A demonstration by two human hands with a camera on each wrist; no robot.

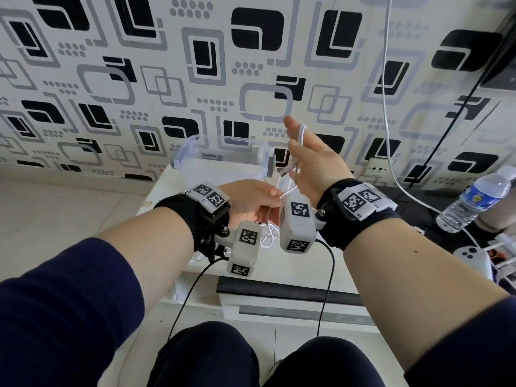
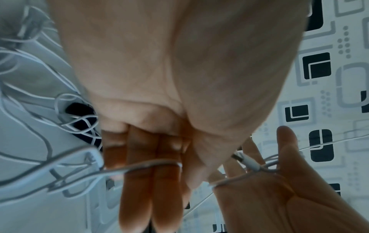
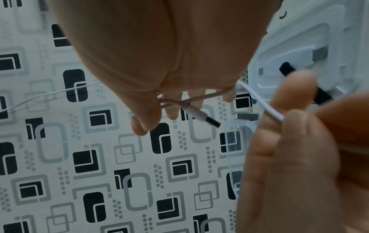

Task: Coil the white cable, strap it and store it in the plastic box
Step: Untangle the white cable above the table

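My right hand [image 1: 308, 153] is raised above the table with its fingers straight, and the white cable [image 1: 301, 135] loops round it between thumb and fingers. The USB plug [image 1: 284, 172] hangs off the palm; the right wrist view shows the plug [image 3: 207, 120] under the fingers. My left hand [image 1: 275, 201], lower and to the left, pinches the cable [image 3: 267, 108] between thumb and forefinger. The rest of the cable lies tangled on the table [image 2: 40, 130]. The clear plastic box [image 1: 190, 148] stands open behind the hands. A black strip [image 3: 285, 70] lies on the white surface.
The white table [image 1: 293, 266] stands against a patterned wall. To the right are a water bottle [image 1: 474, 203], a white controller [image 1: 472, 256] and a wall socket [image 1: 377, 170]. Another white lead [image 1: 386, 79] hangs down the wall. Black wires run from the wrist cameras to my lap.
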